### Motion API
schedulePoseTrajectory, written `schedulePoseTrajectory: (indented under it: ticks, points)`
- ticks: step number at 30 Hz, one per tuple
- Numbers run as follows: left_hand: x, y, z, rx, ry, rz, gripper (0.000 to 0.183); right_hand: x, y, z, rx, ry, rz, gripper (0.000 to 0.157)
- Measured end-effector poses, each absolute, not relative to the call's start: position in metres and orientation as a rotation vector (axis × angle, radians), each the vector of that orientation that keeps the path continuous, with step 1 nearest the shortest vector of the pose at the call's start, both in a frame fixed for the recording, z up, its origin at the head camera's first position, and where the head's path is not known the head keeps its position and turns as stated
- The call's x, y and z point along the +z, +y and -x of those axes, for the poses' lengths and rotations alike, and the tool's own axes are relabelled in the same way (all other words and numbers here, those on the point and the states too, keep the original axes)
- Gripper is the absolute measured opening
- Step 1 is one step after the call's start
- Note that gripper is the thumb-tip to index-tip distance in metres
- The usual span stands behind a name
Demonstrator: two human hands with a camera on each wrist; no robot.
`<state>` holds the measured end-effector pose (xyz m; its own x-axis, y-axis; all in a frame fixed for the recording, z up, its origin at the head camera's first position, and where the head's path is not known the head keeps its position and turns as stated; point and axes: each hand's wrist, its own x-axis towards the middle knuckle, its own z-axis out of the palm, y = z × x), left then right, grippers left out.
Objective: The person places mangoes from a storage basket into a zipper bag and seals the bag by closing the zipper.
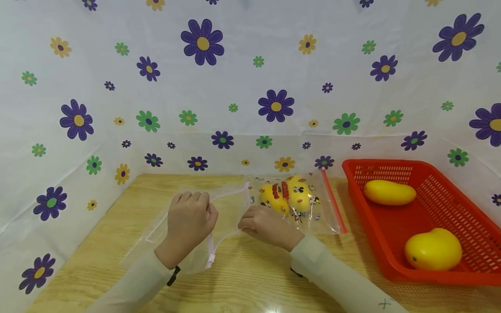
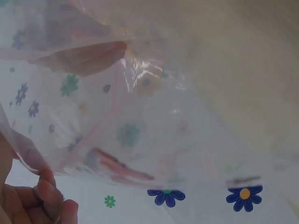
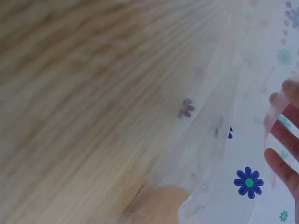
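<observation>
Spanning left fingers (image 1: pixel 189 198) and right fingers (image 1: pixel 247 221); clear bag (image 1: pixel 195 253)

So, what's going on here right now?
Someone is holding a clear bag open by its mouth, the left hand on one side and the right hand on the other. No fruit shows inside it. Beyond the right hand, a printed bag lies on the table with two yellow fruits in it. Two more are in the red basket.
</observation>
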<state>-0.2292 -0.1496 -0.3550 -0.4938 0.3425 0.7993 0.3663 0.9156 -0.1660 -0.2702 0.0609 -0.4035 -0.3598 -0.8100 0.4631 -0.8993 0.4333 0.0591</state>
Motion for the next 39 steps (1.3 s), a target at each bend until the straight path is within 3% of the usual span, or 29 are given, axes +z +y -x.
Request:
schedulePoseTrajectory:
  ticks: [34, 39]
  points:
    - [-0.345, -0.157, 0.233, -0.029, -2.268, 0.390, 0.017, -0.409, 0.058, 0.268, 0.076, -2.327, -1.486, 0.013]
    - [-0.348, -0.156, 0.231, -0.040, -2.292, 0.432, 0.022, -0.407, 0.059, 0.267, 0.068, -2.347, -1.480, 0.007]
